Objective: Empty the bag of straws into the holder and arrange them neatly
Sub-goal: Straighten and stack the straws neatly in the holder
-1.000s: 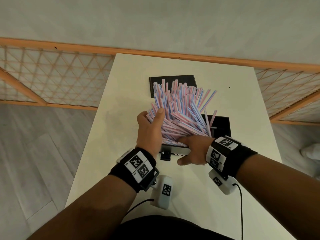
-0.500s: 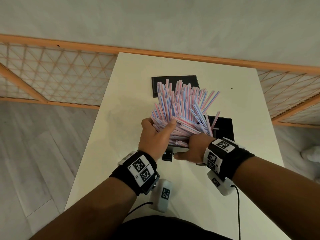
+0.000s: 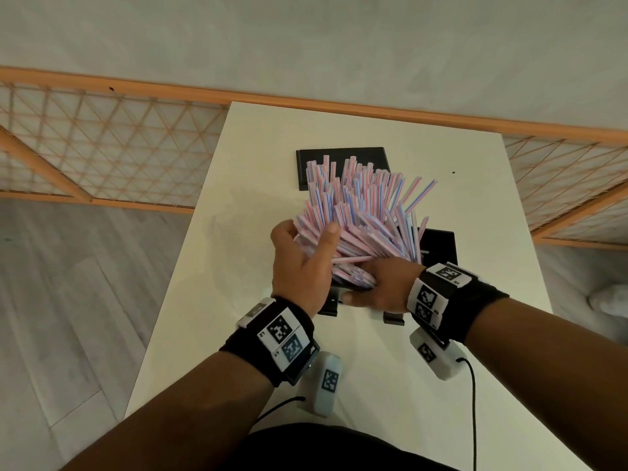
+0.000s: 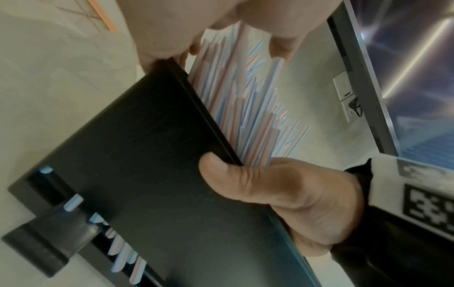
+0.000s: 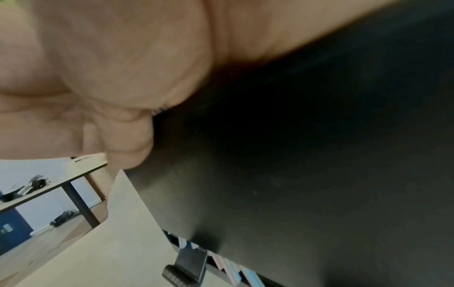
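Observation:
A black straw holder point(image 3: 438, 246) stands mid-table, packed with pink-and-blue striped straws point(image 3: 360, 205) that fan up and away from me. My left hand point(image 3: 302, 260) grips the left side of the bunch, thumb over the straws and fingers curled round behind. The right hand point(image 3: 377, 283) holds the holder's near wall point(image 4: 147, 155): its thumb point(image 4: 221, 174) presses on the outside while the fingers reach over the rim among the straws point(image 4: 245, 101). In the right wrist view the palm point(image 5: 110, 68) lies against the dark wall point(image 5: 307, 165). No bag is in view.
A flat black lid point(image 3: 339, 158) lies on the white table point(image 3: 238, 232) behind the holder. The holder's feet point(image 3: 328, 305) stick out toward me. An orange-framed lattice fence point(image 3: 102, 147) runs behind the table, with grey floor to the left.
My left hand has closed round the left side of the bunch and gathered the straws more upright. The right hand has stayed on the holder's near wall.

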Demonstrator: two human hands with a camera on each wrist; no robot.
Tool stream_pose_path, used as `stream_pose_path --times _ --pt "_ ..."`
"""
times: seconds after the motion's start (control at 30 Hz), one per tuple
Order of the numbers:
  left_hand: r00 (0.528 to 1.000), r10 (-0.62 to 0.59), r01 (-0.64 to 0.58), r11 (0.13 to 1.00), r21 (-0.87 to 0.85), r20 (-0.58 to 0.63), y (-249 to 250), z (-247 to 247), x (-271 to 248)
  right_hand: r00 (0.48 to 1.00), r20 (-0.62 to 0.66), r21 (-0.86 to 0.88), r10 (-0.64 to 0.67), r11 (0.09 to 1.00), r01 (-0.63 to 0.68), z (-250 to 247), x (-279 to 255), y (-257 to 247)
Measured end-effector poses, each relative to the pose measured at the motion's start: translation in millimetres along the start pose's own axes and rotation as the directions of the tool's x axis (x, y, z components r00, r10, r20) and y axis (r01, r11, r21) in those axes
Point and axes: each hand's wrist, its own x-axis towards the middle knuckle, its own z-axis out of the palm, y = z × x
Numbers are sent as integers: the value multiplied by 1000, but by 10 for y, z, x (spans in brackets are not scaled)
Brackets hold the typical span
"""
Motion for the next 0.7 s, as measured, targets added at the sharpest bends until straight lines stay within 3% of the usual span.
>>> stream_pose_path --times 0.13,0.3,0.47,0.57,0.7 --pt "995 57 -60 998 -34 -85 45 -42 0 998 -61 -14 2 1000 -2 25 51 -1" --pt "997 78 -81 986 143 25 42 28 22 997 -37 -72 -71 995 68 -43 8 -92" --pt "996 90 -93 987 128 26 30 43 55 994 88 -119 -65 990 76 -135 35 -75" --pt "994 93 -99 987 126 50 8 72 47 996 81 -187 -46 981 60 -75 35 -124" --pt "993 114 -117 986 116 37 -29 69 73 993 89 -123 -78 988 89 -88 46 -130"
